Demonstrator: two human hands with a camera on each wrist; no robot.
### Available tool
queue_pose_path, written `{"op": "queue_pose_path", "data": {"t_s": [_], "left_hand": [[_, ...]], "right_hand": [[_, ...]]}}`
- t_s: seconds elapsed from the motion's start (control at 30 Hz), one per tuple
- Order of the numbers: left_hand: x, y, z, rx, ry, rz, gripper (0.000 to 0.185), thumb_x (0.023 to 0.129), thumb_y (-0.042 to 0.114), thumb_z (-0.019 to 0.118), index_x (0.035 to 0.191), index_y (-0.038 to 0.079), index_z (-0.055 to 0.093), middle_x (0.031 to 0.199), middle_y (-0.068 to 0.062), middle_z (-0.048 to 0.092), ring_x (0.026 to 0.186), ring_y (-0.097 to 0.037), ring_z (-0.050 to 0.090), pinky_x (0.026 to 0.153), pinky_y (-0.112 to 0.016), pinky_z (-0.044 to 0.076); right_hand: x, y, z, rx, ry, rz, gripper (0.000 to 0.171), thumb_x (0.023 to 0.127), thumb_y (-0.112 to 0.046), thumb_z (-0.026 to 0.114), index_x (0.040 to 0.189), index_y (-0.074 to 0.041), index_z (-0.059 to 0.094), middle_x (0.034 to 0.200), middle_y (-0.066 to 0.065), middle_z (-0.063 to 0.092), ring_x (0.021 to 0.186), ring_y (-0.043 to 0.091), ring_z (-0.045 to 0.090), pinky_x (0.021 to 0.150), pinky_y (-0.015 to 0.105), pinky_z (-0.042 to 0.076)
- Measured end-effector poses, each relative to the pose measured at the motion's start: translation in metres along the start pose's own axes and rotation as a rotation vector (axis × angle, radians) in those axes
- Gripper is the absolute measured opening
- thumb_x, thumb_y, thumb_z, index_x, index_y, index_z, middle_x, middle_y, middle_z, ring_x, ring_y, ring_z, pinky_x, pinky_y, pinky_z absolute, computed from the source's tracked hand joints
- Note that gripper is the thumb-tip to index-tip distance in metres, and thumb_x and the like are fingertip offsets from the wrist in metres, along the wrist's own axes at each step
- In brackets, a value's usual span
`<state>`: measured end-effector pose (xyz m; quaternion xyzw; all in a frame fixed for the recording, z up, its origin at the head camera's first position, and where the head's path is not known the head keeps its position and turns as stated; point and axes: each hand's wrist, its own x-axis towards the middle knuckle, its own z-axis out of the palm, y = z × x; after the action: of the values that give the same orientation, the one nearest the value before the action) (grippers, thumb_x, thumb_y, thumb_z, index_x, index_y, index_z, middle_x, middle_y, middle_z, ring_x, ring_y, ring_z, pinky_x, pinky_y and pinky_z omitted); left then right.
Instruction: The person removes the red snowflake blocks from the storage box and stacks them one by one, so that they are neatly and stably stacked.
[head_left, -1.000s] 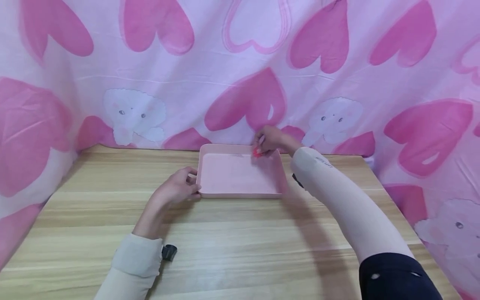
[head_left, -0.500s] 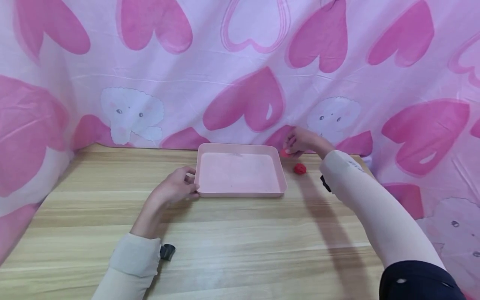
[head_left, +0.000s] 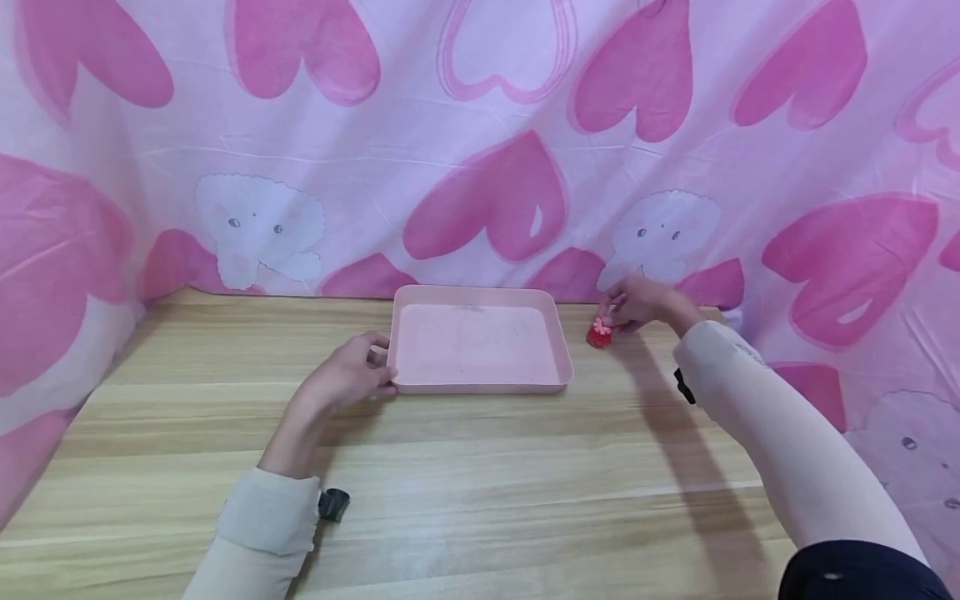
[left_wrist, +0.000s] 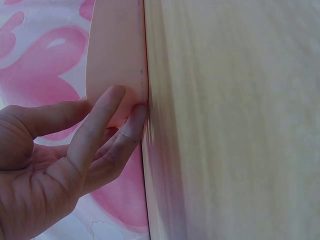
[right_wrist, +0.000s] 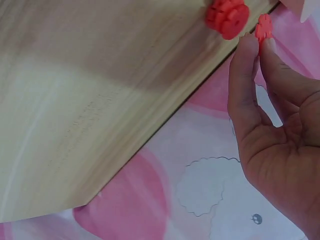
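Note:
A pink rectangular tray [head_left: 480, 388] sits toward the far side of the wooden table. My left hand [head_left: 348, 371] holds its left near corner; in the left wrist view the thumb is at the rim and fingers [left_wrist: 102, 112] lie against the tray's outer wall. To the right of the tray, my right hand [head_left: 636, 302] pinches a small red flower-shaped disc [right_wrist: 264, 27] between thumb and fingertips. Just below that disc in the head view is a small stack of red flower-shaped discs [head_left: 598, 341], standing on the table.
The wooden table [head_left: 480, 492] reaches back to a pink heart-patterned cloth [head_left: 352, 183] hanging behind it and at both sides. Black clips [head_left: 333, 504] show at the sleeve cuffs.
My right hand has moved right, from over the tray to the red stack, carrying the red disc. The stack came into view as the arm cleared it. My left hand stays at the tray.

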<state>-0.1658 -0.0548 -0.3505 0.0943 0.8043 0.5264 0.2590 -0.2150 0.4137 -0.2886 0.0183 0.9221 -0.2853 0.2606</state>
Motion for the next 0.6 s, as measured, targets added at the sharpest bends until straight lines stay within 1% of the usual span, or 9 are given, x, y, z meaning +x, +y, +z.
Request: {"op": "queue_pose_path", "data": {"t_s": [0.17, 0.27, 0.37, 0.47, 0.6], "left_hand": [[-0.001, -0.002, 0.000, 0.010, 0.006, 0.007, 0.052, 0.105, -0.005, 0.057, 0.153, -0.014, 0.038, 0.132, -0.034, 0.058, 0.103, -0.030, 0.074, 0.089, -0.034, 0.068], [-0.002, -0.002, 0.000, 0.009, 0.007, 0.003, 0.052, 0.105, -0.005, 0.056, 0.153, -0.014, 0.037, 0.134, -0.035, 0.058, 0.104, -0.031, 0.074, 0.090, -0.034, 0.068], [-0.002, -0.002, 0.000, 0.008, 0.009, -0.001, 0.053, 0.105, -0.004, 0.057, 0.154, -0.014, 0.037, 0.135, -0.035, 0.057, 0.105, -0.031, 0.074, 0.090, -0.034, 0.068], [-0.001, -0.001, 0.000, 0.008, 0.012, -0.001, 0.054, 0.105, -0.004, 0.057, 0.154, -0.013, 0.037, 0.134, -0.034, 0.057, 0.104, -0.029, 0.073, 0.090, -0.034, 0.068], [-0.001, -0.001, 0.001, 0.007, 0.012, 0.004, 0.054, 0.105, -0.004, 0.057, 0.154, -0.014, 0.037, 0.132, -0.033, 0.058, 0.104, -0.029, 0.073, 0.090, -0.034, 0.068]], "right_hand": [[0.001, 0.007, 0.004, -0.017, 0.004, -0.011, 0.020, 0.102, 0.001, 0.068, 0.117, 0.015, 0.065, 0.102, 0.017, 0.070, 0.081, 0.016, 0.071, 0.079, 0.037, 0.070], [0.003, 0.011, 0.006, -0.010, 0.004, -0.020, 0.023, 0.102, 0.002, 0.067, 0.119, 0.017, 0.064, 0.102, 0.020, 0.072, 0.081, 0.017, 0.072, 0.080, 0.039, 0.070], [0.004, 0.016, 0.008, 0.003, 0.011, -0.033, 0.025, 0.101, 0.004, 0.069, 0.120, 0.018, 0.062, 0.100, 0.022, 0.073, 0.079, 0.015, 0.073, 0.078, 0.040, 0.071], [0.003, 0.018, 0.010, -0.001, 0.027, -0.055, 0.026, 0.101, 0.002, 0.070, 0.119, 0.018, 0.062, 0.100, 0.023, 0.074, 0.077, 0.014, 0.071, 0.075, 0.039, 0.070], [-0.003, 0.017, 0.012, -0.038, 0.084, -0.079, 0.024, 0.103, -0.003, 0.069, 0.118, 0.015, 0.064, 0.101, 0.025, 0.075, 0.075, 0.016, 0.070, 0.071, 0.038, 0.069]]}}
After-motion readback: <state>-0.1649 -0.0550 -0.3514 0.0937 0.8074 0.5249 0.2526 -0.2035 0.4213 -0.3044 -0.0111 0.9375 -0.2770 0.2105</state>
